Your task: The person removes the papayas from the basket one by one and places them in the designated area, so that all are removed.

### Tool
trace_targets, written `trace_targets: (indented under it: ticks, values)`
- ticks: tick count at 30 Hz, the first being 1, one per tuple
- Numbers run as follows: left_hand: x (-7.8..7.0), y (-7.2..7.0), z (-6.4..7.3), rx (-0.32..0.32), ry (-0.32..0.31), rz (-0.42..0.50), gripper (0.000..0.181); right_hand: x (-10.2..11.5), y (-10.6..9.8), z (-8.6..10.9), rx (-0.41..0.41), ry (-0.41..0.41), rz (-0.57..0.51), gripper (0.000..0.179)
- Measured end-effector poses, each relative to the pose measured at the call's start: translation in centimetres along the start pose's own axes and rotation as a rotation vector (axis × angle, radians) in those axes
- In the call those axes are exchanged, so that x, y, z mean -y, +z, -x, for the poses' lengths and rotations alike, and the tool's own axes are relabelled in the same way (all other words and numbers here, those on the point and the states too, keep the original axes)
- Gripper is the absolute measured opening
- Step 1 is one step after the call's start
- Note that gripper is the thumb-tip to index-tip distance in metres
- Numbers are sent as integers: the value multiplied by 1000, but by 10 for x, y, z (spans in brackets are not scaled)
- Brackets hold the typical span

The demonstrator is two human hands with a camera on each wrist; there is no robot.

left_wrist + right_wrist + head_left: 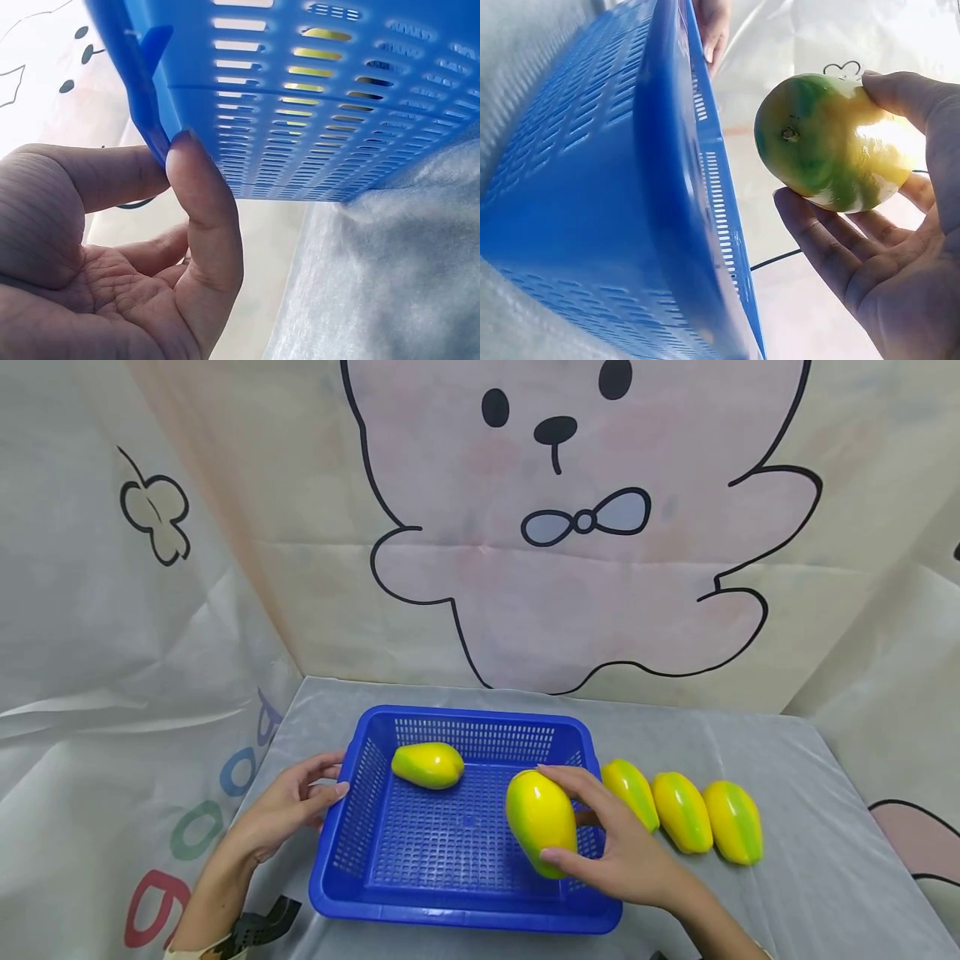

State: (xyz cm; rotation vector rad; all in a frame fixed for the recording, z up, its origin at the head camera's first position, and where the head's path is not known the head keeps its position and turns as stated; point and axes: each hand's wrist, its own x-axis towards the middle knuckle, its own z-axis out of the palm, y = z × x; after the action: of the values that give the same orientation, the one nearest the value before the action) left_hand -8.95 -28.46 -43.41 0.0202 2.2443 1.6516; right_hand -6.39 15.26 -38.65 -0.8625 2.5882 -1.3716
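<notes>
A blue plastic basket with slotted walls stands on the table. My left hand pinches its left rim between thumb and fingers, as the left wrist view shows up close. In my right hand is a yellow-green mango, gripped between thumb and fingertips over the basket's right side. From the right wrist view, the held mango shows its stem end, above the level of the basket rim. Another mango lies inside the basket at the back left.
Right of the basket, three more mangoes lie in a row: one close to the basket wall, a middle mango and an outer mango. Grey cloth covers the table. A cartoon-printed backdrop hangs behind it.
</notes>
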Motion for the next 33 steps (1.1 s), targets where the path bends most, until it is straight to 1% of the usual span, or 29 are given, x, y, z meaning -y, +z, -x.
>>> trace_targets:
  ticks: [4,9,16,21,26,29,33]
  values:
    - [0,0,0,-6,-7,-3,65,0,-3,5,-17,22,1,76]
    - [0,0,0,-3,-7,-7,66,-2,-7,11,-37,26,-5,76]
    - [0,-2,0,0,-6,-3,65,-5,-12,22,-76,73,-13,76]
    - [0,-3,1,0,-9,-8,65,-8,-16,29,-101,60,-24,77]
    - [-1,-4,2,-3,-11,-10,65,-12,-18,34,-122,61,-9,79]
    - [-1,-3,2,-6,-15,-3,65,-12,-21,37,-136,75,16,79]
    - [0,0,1,4,-24,10,66,-9,-28,45,-190,143,84,80]
